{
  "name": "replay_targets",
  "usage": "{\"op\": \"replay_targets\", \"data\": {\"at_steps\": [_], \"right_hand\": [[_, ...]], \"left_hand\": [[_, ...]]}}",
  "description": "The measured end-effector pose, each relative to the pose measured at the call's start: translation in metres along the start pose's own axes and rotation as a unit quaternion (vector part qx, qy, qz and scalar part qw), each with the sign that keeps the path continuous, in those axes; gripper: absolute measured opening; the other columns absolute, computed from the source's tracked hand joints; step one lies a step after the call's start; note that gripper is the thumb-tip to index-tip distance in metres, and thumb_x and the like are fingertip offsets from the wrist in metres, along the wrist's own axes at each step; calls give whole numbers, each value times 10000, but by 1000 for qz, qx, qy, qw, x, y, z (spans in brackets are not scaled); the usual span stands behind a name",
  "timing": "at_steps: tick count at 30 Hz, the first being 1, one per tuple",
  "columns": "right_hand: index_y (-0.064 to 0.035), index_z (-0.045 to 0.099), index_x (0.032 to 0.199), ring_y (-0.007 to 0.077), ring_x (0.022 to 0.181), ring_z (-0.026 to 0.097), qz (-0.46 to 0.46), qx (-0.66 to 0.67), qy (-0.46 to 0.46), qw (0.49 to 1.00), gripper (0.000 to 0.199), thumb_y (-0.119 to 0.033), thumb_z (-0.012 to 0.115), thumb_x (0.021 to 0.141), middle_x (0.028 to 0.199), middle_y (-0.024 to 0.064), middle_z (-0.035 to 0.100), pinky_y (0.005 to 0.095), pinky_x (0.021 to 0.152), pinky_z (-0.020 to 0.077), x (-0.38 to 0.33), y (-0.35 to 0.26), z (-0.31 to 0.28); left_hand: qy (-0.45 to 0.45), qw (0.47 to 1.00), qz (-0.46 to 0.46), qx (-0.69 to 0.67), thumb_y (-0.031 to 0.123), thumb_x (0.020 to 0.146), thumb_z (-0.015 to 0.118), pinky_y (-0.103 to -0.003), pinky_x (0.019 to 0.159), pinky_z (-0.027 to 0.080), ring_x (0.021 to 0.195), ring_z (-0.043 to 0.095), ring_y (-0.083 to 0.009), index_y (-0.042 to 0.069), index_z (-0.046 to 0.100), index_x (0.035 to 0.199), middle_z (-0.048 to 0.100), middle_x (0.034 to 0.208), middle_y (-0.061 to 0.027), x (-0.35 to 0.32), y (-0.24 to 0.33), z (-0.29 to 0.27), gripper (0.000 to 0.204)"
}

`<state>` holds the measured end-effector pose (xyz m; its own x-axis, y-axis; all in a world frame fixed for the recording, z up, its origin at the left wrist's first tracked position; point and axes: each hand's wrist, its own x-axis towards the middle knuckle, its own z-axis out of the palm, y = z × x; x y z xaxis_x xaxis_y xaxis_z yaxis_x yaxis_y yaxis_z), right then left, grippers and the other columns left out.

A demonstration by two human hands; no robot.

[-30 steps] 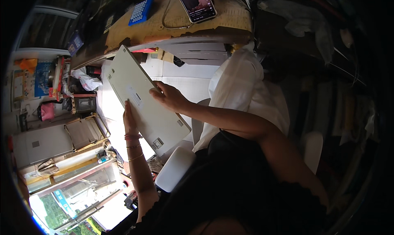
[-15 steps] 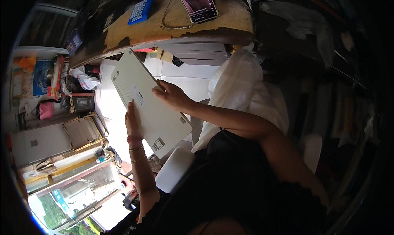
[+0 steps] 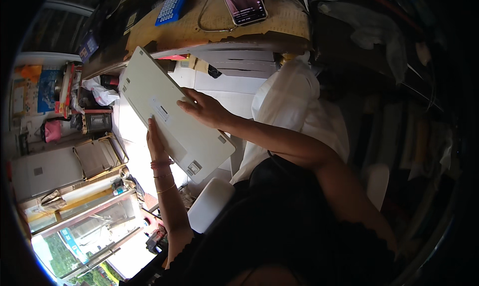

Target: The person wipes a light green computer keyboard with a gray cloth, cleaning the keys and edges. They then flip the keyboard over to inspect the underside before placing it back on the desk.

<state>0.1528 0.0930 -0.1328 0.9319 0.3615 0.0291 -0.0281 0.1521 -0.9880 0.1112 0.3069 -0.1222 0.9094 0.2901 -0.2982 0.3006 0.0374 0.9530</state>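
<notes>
A thin off-white keyboard [image 3: 189, 146] is held at a slant in front of me, its underside facing up. Small rubber feet sit near its corners, a pale label is in its middle, and its keys are hidden. My left hand [image 3: 155, 140] grips the lower left long edge, thumb on the underside and the other fingers out of sight beneath. On the opposite long edge, my right hand [image 3: 203, 110] is closed around the rim. The keyboard's far end hangs close to the desk's front edge.
Beyond the keyboard is a worn wooden desk [image 3: 279, 24] with a phone [image 3: 243, 5] and a blue calculator [image 3: 171, 9] on it. White fabric [image 3: 284, 101] covers my legs. A white chair armrest [image 3: 212, 201] is beside my left arm. Shelves with bags stand at left.
The keyboard and both hands have shifted slightly left, with its far end a little nearer the desk. Both hands keep their hold. The phone's screen shows a different picture.
</notes>
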Motion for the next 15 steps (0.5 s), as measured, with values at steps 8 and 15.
{"op": "replay_targets", "data": {"at_steps": [8,15], "right_hand": [[-28,278,1437,225,1265,447,37,144,-118,982,680,-528,344,981,1378,138,452,344,1026,366,-5,11,-46],[-60,567,1176,251,1058,580,-127,-396,-8,909,331,-241,592,899,1139,94,598,379,925,454,-87,48,-126]], "left_hand": [[81,981,110,-135,433,994,410,-331,994,403,1150,500,-223,-1,420,1338,521,1261,-125,22,5,-14,553],[122,977,75,-156,485,947,492,-323,891,505,1093,549,-226,10,403,1339,514,1247,-124,80,12,3,623]]}}
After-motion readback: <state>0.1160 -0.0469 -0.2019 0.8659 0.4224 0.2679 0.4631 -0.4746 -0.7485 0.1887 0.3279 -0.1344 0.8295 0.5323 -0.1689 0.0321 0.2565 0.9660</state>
